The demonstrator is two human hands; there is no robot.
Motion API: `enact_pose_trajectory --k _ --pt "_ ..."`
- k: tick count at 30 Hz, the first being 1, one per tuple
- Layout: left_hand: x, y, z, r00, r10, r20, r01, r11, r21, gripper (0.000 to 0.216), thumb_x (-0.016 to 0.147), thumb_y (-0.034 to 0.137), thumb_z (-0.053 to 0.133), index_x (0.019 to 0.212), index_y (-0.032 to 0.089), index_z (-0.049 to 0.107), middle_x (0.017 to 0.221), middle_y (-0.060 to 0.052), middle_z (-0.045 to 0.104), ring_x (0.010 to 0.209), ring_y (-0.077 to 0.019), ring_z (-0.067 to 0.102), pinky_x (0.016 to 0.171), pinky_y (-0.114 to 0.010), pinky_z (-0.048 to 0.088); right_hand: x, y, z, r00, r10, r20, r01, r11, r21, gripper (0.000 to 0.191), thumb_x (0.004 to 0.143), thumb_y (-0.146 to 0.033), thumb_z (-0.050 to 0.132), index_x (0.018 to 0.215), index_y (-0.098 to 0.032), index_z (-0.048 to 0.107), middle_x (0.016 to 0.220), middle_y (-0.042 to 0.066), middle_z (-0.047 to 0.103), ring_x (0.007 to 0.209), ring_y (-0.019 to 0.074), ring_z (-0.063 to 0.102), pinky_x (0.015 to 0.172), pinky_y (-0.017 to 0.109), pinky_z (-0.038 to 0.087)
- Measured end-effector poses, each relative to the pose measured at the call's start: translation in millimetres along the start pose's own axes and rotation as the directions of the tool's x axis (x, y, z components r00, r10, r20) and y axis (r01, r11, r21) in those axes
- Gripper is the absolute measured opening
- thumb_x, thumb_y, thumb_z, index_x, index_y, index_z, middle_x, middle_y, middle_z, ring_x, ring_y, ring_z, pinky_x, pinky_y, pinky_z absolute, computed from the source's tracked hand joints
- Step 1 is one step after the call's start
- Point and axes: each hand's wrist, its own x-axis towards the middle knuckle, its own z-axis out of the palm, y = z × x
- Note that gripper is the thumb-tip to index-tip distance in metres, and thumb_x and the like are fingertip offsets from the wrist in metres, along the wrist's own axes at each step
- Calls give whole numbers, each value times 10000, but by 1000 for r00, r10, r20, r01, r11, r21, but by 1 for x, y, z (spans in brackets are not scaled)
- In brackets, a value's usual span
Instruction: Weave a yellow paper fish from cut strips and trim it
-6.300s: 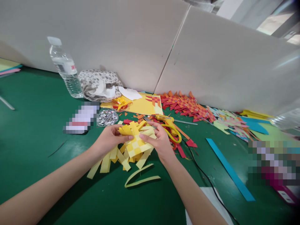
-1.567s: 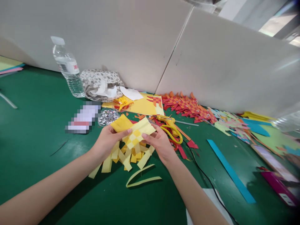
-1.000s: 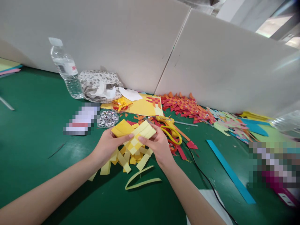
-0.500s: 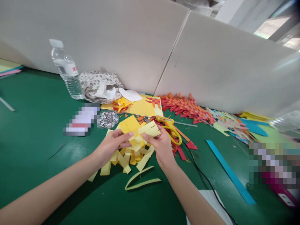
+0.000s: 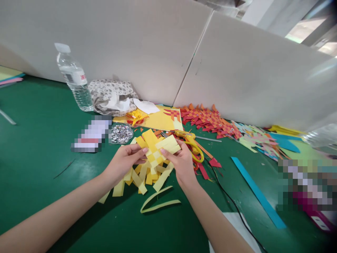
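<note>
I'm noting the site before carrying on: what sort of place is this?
Likely a craft worktable: loose yellow strips, a heap of red and orange checkered paper pieces, and checkered yellow paper between left hand and right hand.

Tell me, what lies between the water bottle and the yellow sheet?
In the head camera's view, a spotted cloth bundle lies between the water bottle and the yellow sheet.

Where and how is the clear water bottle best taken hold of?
Probably around its middle, at the label, coming from the left or near side. The bottle stands on its base with a tall, round body to wrap around; the spotted cloth bag crowds its lower right, and the grey partition rises behind.
</note>
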Motion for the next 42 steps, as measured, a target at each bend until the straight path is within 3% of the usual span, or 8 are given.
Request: enact_pose_trajectory --k 11,14,19,25,42 --pt "3 -5 -2 999 53 14 -53 998 25 134 672 269 726 655 186 623 660 40 674 699 -95 625 670 -182 507 -1 1 0 999 -39 14 39 999 -31 572 545 -140 768 1041 -200 491 876 8 701 762 165 663 715 294 538" --pt "1 -3 -1 998 64 16 -65 997 36 123 679 273 722 737 191 652 709 26 695 727 -107 638 675 -184 505 -1 0 -1 999 -41 23 42 999 -28 584 551 -131 766 1057 -205 484 873 2 702 752 156 663 708 282 538" --pt "-1 -2 1 998 21 53 -21 1000 -3 348 653 276 741 981 199 653 936 -33 722 829 -156 654 704 -224 509 -4 0 1 996 -37 77 39 999 -28 572 561 -164 773 1050 -212 480 860 0 703 746 160 668 693 283 545" --pt "0 -8 1 1000 8 23 -7 1000 -29 327 678 309 718 982 201 662 1036 -68 702 825 -188 664 671 -259 515 -9 2 6 994 -10 108 15 999 -49 556 576 -234 777 1040 -221 470 870 10 705 783 190 679 701 324 560" --pt "-5 -3 8 999 -28 -26 24 991 -130 383 639 334 752 977 171 672 984 -79 718 852 -231 676 728 -320 555 -15 6 10 994 16 107 -9 998 -65 532 587 -255 772 1024 -233 469 869 15 702 815 211 683 707 337 565"
